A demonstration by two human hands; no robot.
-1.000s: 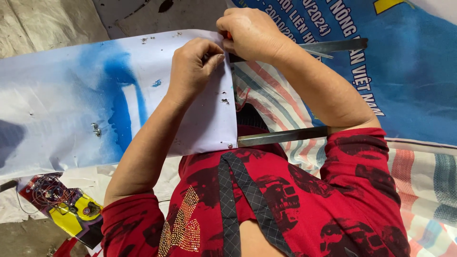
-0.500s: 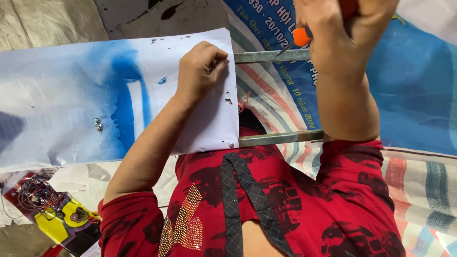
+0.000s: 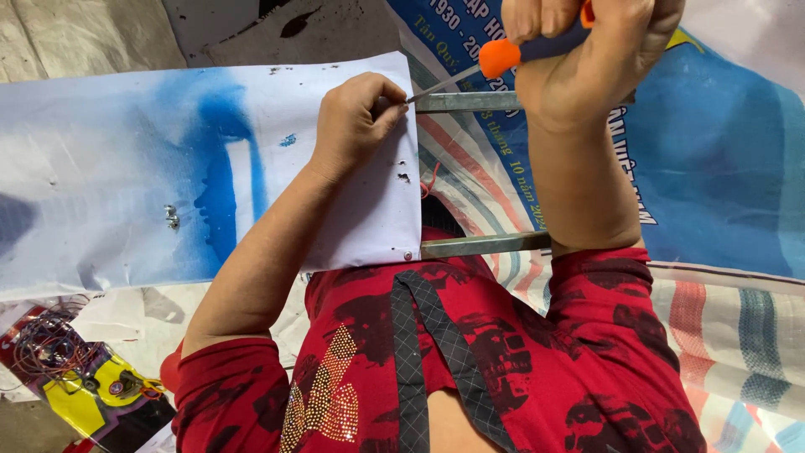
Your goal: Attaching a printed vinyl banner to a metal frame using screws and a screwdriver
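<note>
Two hands work at the far edge of a white sheet with blue paint, stretched over metal bars. Left hand is curled nearly closed, fingertips pinching something tiny at the sheet corner, too small to tell, likely a screw. Right hand is fisted tight round a screwdriver, orange handle, its thin shaft angled down-left with the tip touching the left fingertips. Sheet looks thin, soft, light, probably tears at holes; best held flat near its edge, over the bar. Screwdriver is stiff and light, gripped at the handle. Blue banner lies right, striped tarp near right.
</note>
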